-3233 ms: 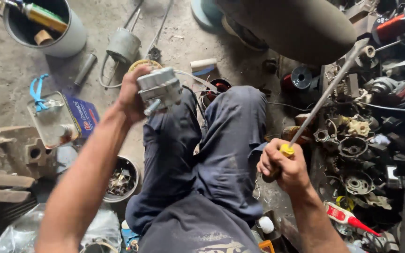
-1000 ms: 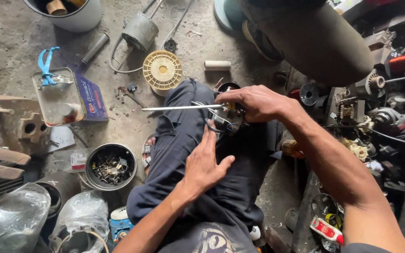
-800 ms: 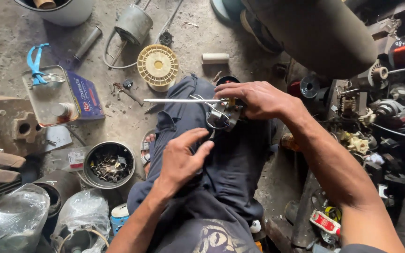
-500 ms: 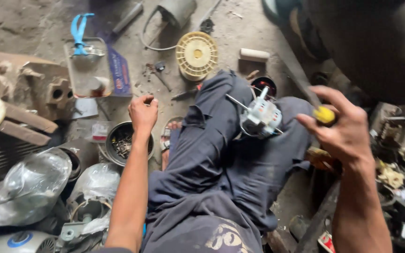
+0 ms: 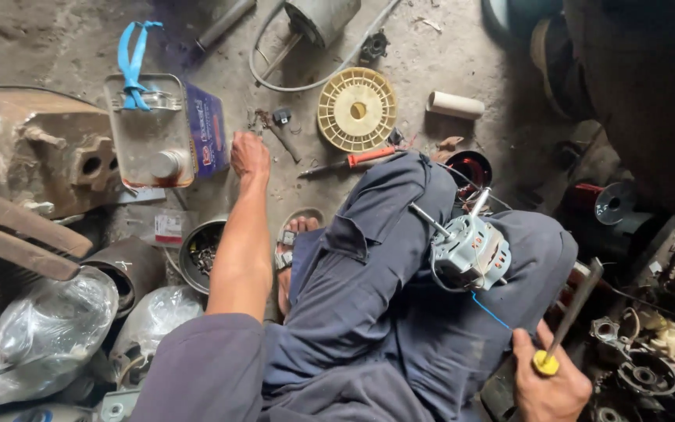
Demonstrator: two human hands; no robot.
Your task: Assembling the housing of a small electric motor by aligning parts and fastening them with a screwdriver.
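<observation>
At the far left a rectangular metal oil can with a blue strap (image 5: 154, 129) lay on the concrete floor (image 5: 48, 39). Just beside it the left hand (image 5: 249, 155) reached down among small dark metal bits (image 5: 277, 129), fingers curled toward them; whether it gripped anything could not be told. Further right a red-handled screwdriver (image 5: 351, 162) lay on the floor, long axis nearly level, tip pointing left, near a cream round slotted plastic fan hub (image 5: 357, 109). A small grey electric motor (image 5: 470, 252) rested on the blue-trousered lap, its shaft pointing up-left. At lower right the right hand (image 5: 550, 384) was closed around a yellow-handled screwdriver (image 5: 570, 314), blade slanting up-right.
</observation>
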